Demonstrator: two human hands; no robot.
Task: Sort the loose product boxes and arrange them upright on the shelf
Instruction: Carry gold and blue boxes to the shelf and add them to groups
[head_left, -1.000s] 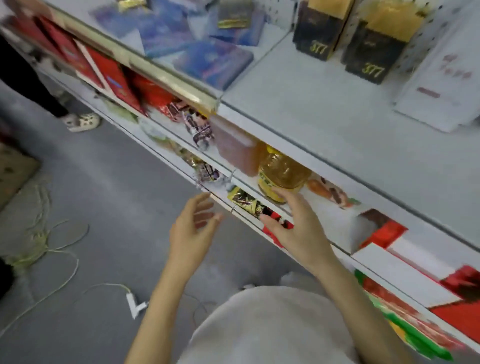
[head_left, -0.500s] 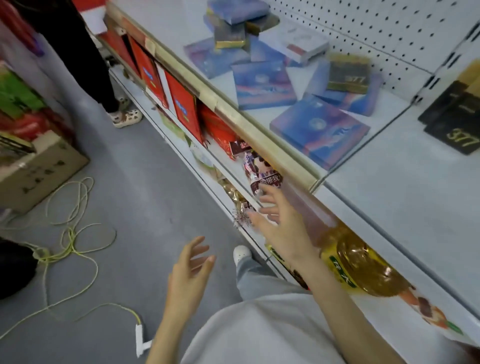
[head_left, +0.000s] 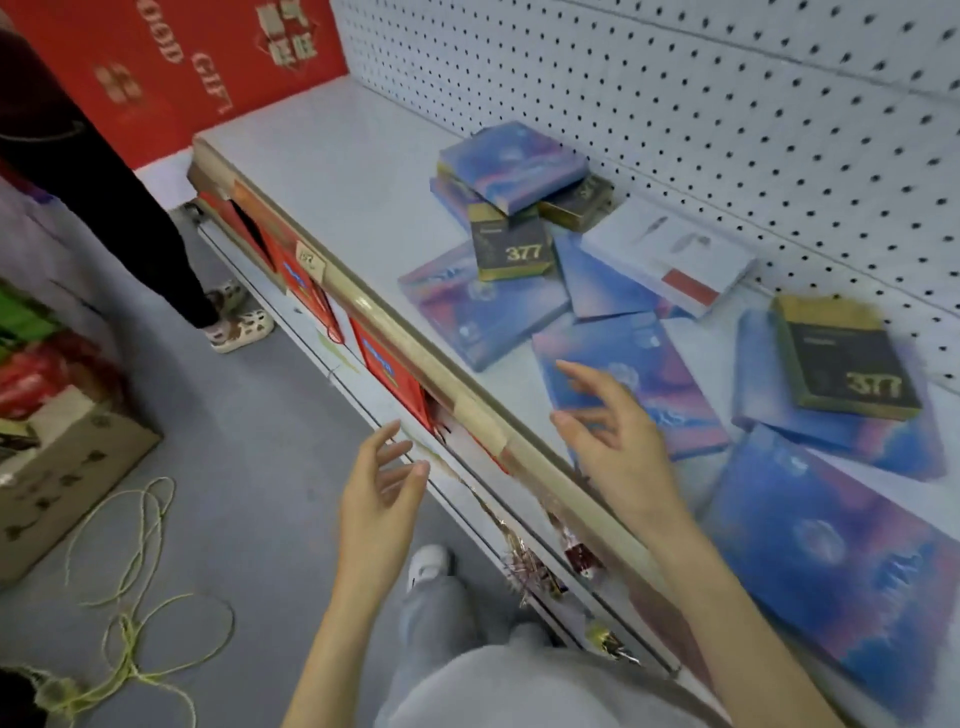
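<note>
Whereas half a second ago reaching low toward the under-shelves beside the oil bottle, now looks down on the top shelf and reaches with the right hand across the gold rail, over a blue box lying flat near the front. Holds the left hand short of the rail, out over the aisle floor. Suggests a start on the sorting proper, with nothing picked up yet. Carries both hands open, fingers spread and slack, gripping nothing; cannot tell whether touching the blue lid with the right fingertips or hanging just above it. Finds every loose box flat or tilted, none upright: a far pile topped by another blue box, a black-and-gold box marked 377 at its near side, a white box against the pegboard, a second black-and-gold box resting on blue ones to the right, and a large blue box nearest on the right. Calls, by the look of it, for grouping by kind before standing anything against the pegboard.
</note>
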